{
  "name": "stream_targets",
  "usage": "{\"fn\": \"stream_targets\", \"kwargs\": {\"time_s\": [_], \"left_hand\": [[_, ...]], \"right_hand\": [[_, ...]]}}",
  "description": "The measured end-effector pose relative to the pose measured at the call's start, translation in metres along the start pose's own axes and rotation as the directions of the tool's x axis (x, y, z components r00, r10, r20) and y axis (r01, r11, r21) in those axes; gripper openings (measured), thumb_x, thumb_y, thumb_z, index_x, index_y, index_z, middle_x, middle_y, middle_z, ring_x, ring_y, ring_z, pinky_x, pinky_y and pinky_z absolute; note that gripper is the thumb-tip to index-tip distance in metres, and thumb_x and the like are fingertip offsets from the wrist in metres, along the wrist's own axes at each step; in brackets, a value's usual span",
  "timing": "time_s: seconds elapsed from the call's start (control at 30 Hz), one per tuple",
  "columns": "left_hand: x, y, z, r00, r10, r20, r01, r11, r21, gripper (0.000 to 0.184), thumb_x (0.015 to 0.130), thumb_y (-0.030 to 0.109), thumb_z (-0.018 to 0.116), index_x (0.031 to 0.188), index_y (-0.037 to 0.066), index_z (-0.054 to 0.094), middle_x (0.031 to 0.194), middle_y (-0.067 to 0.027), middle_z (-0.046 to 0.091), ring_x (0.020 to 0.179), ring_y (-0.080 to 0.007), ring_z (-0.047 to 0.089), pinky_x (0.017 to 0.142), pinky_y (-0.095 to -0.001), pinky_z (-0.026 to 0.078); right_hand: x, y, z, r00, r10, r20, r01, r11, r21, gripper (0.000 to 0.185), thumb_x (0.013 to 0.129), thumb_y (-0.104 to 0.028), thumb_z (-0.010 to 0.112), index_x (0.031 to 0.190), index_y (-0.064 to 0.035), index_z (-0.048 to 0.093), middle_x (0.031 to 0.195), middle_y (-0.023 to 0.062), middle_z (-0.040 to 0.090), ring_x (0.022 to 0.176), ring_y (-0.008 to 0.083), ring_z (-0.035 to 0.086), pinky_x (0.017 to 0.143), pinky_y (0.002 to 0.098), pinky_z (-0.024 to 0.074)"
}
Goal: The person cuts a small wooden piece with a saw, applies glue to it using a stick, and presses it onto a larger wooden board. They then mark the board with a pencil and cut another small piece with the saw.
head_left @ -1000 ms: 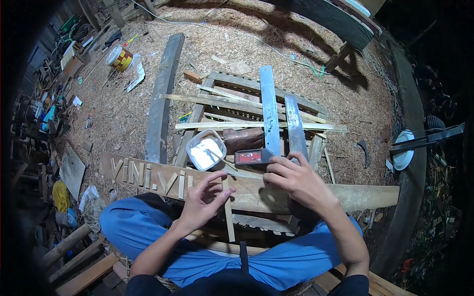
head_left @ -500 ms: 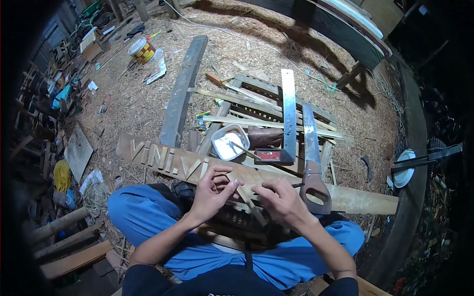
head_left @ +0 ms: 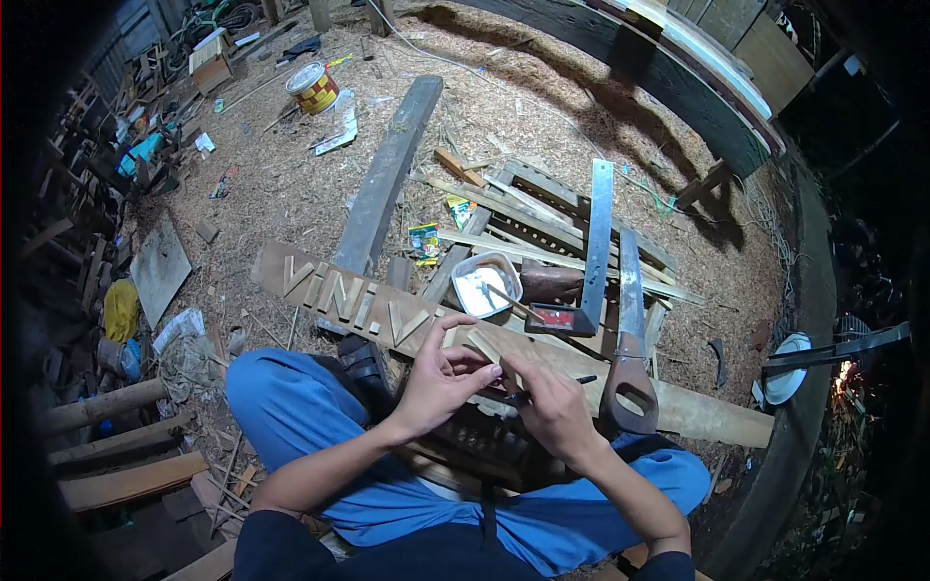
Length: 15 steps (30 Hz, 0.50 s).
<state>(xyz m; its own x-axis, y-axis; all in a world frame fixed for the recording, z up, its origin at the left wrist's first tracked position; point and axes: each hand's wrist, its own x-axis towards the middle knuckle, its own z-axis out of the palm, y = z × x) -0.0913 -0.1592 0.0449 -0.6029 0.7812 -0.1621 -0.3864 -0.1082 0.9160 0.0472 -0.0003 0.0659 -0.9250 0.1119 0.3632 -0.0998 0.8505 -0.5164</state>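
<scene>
Shavings-strewn ground [head_left: 281, 165] all round, clutter upper left. Long board [head_left: 712, 413] slants from centre left to lower right. Done: wooden letter pieces [head_left: 365, 310], roughly "VINI.V", on its left part; my left hand [head_left: 441, 382] hides some, can't tell more. Not placed: wood strip [head_left: 481, 343], mid-frame, pinched in my left fingers. My right hand's [head_left: 552, 402] fingers grip a dark pen-like tool [head_left: 587, 380], beside the strip.
</scene>
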Motion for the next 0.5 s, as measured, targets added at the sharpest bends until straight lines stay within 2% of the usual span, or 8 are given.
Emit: {"fn": "stream_targets", "kwargs": {"time_s": [0.07, 0.17, 0.2, 0.27, 0.33, 0.5], "left_hand": [[0.005, 0.001, -0.004, 1.0, -0.014, 0.003, 0.015, 1.0, -0.011, 0.054, 0.097, -0.003, 0.072, 0.144, 0.002, 0.044, 0.102, -0.0147, 0.075, 0.096, -0.0178, 0.076, 0.086, -0.0289, 0.062], [0.009, 0.004, -0.008, 0.999, -0.043, -0.019, 0.042, 0.999, -0.02, 0.04, 0.098, 0.0, 0.073, 0.134, -0.002, 0.055, 0.103, -0.0129, 0.075, 0.096, -0.0176, 0.076, 0.088, -0.0291, 0.062], [0.009, 0.005, -0.009, 0.998, -0.049, -0.05, 0.049, 0.999, -0.019, 0.034, 0.098, 0.001, 0.073, 0.129, -0.004, 0.06, 0.104, -0.0122, 0.075, 0.096, -0.0175, 0.076, 0.088, -0.0293, 0.062], [0.01, 0.009, -0.011, 0.997, -0.065, -0.03, 0.065, 0.998, -0.001, 0.031, 0.099, 0.002, 0.073, 0.127, -0.004, 0.062, 0.105, -0.0121, 0.075, 0.095, -0.0176, 0.076, 0.088, -0.0295, 0.062], [0.007, 0.007, -0.012, 0.997, -0.077, -0.014, 0.078, 0.992, 0.101, 0.029, 0.1, 0.004, 0.073, 0.126, -0.005, 0.066, 0.105, -0.0123, 0.076, 0.094, -0.0172, 0.076, 0.088, -0.0297, 0.062], [0.003, 0.01, -0.012, 0.995, -0.064, -0.081, 0.074, 0.99, 0.117, 0.022, 0.101, 0.006, 0.072, 0.12, -0.005, 0.069, 0.102, -0.0107, 0.076, 0.092, -0.014, 0.075, 0.085, -0.028, 0.061]], "right_hand": [[-0.008, 0.002, 0.004, 1.0, 0.015, -0.001, -0.015, 0.995, -0.098, 0.065, 0.08, 0.0, 0.075, 0.143, -0.0063, 0.06, 0.085, 0.0107, 0.061, 0.073, 0.029, 0.066, 0.066, 0.0422, 0.0524], [-0.016, 0.0, -0.003, 0.999, 0.032, 0.031, -0.026, 0.984, -0.176, 0.06, 0.08, -0.002, 0.074, 0.139, -0.007, 0.066, 0.083, 0.0085, 0.059, 0.072, 0.0238, 0.065, 0.064, 0.0384, 0.0509], [-0.017, -0.002, -0.007, 0.999, 0.039, 0.033, -0.032, 0.984, -0.174, 0.06, 0.08, -0.002, 0.074, 0.139, -0.007, 0.066, 0.083, 0.0085, 0.059, 0.072, 0.0238, 0.065, 0.064, 0.0384, 0.0509], [-0.019, -0.004, -0.014, 0.997, 0.029, 0.069, -0.014, 0.975, -0.221, 0.056, 0.083, -0.004, 0.072, 0.139, -0.008, 0.067, 0.082, 0.0071, 0.059, 0.07, 0.0223, 0.063, 0.063, 0.0374, 0.0494], [-0.023, 0.0, -0.009, 0.997, 0.037, 0.07, -0.023, 0.98, -0.196, 0.057, 0.084, -0.004, 0.072, 0.141, -0.0083, 0.066, 0.081, 0.0067, 0.057, 0.069, 0.0222, 0.062, 0.063, 0.0376, 0.0492], [-0.019, 0.001, -0.006, 0.996, 0.013, 0.083, 0.002, 0.985, -0.174, 0.061, 0.084, -0.004, 0.071, 0.144, -0.0095, 0.064, 0.077, 0.0053, 0.053, 0.068, 0.0208, 0.059, 0.062, 0.0371, 0.0479]]}}
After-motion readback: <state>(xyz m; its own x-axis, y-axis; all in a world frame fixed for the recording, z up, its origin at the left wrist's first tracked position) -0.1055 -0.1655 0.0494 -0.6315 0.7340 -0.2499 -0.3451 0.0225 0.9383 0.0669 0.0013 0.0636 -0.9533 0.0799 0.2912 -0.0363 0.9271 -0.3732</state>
